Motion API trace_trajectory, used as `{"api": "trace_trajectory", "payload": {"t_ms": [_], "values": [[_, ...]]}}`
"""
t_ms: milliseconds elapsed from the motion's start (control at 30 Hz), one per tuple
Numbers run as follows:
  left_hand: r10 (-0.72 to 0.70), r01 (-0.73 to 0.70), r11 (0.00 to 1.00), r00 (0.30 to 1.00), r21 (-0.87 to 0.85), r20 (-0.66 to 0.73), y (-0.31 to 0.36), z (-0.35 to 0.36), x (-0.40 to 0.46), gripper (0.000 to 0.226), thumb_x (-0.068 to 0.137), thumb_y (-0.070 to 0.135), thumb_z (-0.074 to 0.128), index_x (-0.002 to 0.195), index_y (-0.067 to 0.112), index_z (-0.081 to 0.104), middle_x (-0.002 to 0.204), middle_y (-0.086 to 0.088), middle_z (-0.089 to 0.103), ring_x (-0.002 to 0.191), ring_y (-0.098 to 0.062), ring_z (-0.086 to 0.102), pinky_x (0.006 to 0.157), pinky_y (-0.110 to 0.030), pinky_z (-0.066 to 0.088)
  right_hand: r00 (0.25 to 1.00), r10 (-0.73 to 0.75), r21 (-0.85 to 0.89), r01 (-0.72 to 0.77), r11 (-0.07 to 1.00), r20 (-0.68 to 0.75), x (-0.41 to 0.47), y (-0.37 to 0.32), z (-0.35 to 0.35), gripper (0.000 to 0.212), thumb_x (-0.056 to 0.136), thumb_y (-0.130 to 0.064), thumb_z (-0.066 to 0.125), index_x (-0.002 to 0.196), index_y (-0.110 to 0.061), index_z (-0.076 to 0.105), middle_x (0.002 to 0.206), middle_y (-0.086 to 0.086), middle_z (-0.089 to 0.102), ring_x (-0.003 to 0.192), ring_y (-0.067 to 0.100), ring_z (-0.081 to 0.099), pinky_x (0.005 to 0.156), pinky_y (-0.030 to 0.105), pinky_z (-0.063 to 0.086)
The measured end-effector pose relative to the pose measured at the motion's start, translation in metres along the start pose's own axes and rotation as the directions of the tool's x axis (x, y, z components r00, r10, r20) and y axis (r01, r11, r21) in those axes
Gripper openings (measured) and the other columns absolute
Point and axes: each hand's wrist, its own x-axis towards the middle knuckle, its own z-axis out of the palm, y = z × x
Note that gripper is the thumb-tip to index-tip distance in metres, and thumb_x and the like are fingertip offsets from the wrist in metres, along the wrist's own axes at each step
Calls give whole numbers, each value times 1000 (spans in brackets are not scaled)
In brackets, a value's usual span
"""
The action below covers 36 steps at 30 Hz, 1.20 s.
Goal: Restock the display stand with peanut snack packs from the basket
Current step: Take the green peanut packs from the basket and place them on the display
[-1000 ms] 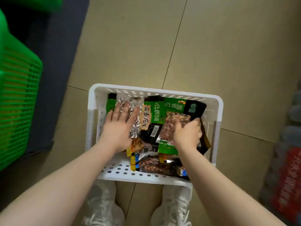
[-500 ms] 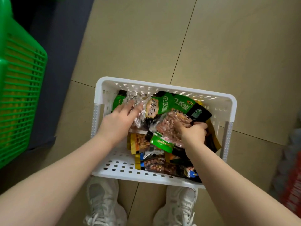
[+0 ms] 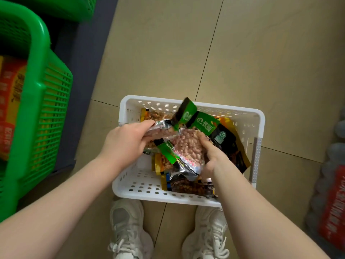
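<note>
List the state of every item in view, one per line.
left hand: closed on a silver-edged peanut pack, lifted.
right hand: gripping the clear peanut pack from the side.
clear peanut pack: raised above the pile, tilted.
white basket: on the floor, part filled, near-left bottom bare.
yellow packs: lying in the basket.
green crate: at left, holding red and yellow packages.

Soft even light, blurred warped edges

Beige tiled floor (image 3: pixel 261 62), green crates (image 3: pixel 43 94) alongside.
</note>
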Motion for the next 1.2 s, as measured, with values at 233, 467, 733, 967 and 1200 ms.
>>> {"api": "trace_trajectory", "payload": {"t_ms": [233, 467, 733, 967, 1200], "values": [[-333, 359, 893, 933, -272, 140, 34, -50, -48, 21, 85, 24, 65, 100, 14, 53, 83, -1, 60, 70, -16, 51, 49, -18, 33, 799, -591, -643, 512, 570, 112, -87, 15, -20, 54, 73, -36, 76, 119, -17, 56, 107, 1, 68, 97, 22, 64, 80, 36, 54], [-419, 428, 851, 903, -303, 98, 113, -194, -106, 29, 85, 29, 64, 88, 20, 37, 80, 1, 57, 71, -21, 57, 52, -29, 44, 641, -703, -850, 517, 100, 307, -302, -24, -48, 39, 70, -42, 74, 92, -30, 44, 94, 1, 68, 86, 27, 65, 73, 43, 56], [-449, 388, 884, 860, -263, -242, 206, -419, -217, 31, 85, 33, 62, 99, 11, 45, 74, -12, 57, 81, -38, 61, 56, -36, 36, 368, -783, -681, 726, -95, 501, -566, -61, -39, 35, 76, -22, 69, 107, -12, 56, 95, 8, 69, 75, 25, 63, 65, 34, 55], [-585, 410, 811, 578, -417, -569, 250, -557, -355, 46, 84, 35, 64, 119, 8, 50, 56, -3, 46, 55, -26, 51, 51, -34, 33, 122, -606, -306, 929, -210, 786, -745, -18, 21, 37, 72, -30, 75, 105, -19, 63, 95, 1, 70, 88, 21, 64, 83, 38, 54], [-623, 286, 759, 57, -585, -780, 240, -648, -508, 49, 83, 27, 68, 124, 5, 53, 113, -21, 64, 106, -36, 58, 71, -33, 36, -63, -297, 40, 996, -85, 953, -878, 96, 95, 36, 79, -20, 72, 112, -13, 62, 95, 6, 70, 78, 23, 68, 69, 37, 60]]}}
